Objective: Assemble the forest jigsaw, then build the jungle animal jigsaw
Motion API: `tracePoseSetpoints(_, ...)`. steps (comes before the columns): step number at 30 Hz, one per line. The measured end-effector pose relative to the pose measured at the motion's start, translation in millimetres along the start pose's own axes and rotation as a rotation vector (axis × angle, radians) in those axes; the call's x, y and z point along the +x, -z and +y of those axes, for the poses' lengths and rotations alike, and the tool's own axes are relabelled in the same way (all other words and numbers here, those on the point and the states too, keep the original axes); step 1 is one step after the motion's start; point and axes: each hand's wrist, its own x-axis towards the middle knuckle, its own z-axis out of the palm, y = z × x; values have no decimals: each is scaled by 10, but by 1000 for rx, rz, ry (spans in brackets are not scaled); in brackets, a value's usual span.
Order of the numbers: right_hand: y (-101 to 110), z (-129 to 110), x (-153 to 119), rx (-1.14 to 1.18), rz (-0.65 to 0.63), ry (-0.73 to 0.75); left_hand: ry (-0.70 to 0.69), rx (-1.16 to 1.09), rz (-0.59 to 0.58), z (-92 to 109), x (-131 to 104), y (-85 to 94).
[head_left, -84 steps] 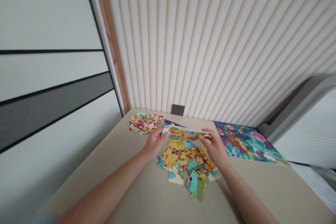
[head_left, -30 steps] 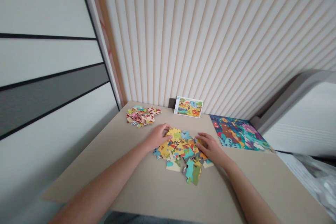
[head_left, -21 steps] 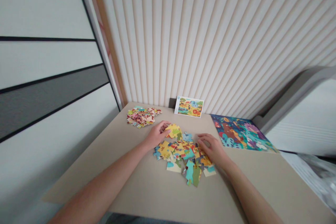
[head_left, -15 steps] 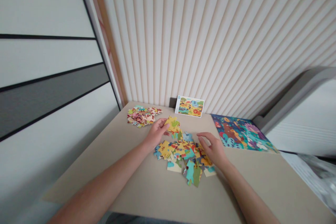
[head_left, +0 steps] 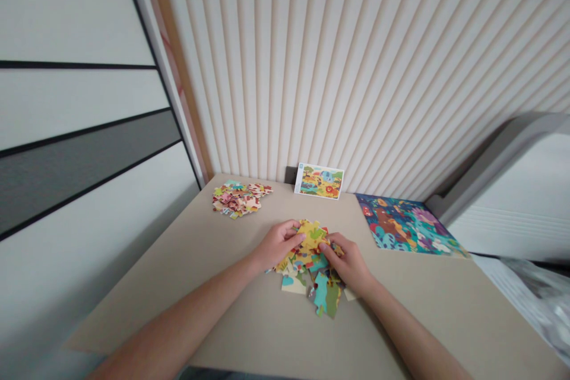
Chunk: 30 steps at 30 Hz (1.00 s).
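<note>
My left hand is closed, thumb on top, on a yellow puzzle piece with a green patch. My right hand pinches at the right edge of this piece, thumb and forefinger together. Whether a second piece sits between those fingers is hard to make out. Beneath both hands spreads a heap of loose puzzle pieces in yellow, teal and green, partly hidden by the fingers. At its near side lie a teal and green piece and a cream-edged piece.
Another pile of puzzle pieces, mostly reddish with pale backs, lies at the table's far left. A picture card with animals leans near the ribbed wall. A dark, colourful puzzle picture lies flat on the beige table at right.
My left hand has brought the yellow piece nearer and slightly right, down over the heap. My right hand has moved left and closed its fingers at the piece's edge.
</note>
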Motion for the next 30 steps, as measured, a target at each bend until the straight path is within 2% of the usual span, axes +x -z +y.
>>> tracePoseSetpoints(5,27,17,17,11,36,-70,-45,64,14,-15,12,55)
tracePoseSetpoints(14,200,201,61,29,147,-162,-102,136,218,-77,111,304)
tracePoseSetpoints(19,213,236,67,25,136,-173,-103,93,254,-99,154,348)
tracePoseSetpoints(22,214,218,65,14,125,-182,-111,112,314,-75,172,438)
tracePoseSetpoints(27,247,264,76,-68,169,-189,-165,439,482,-29,148,631)
tracePoseSetpoints(30,279,299,80,-99,195,-192,-227,624,506,-38,140,655)
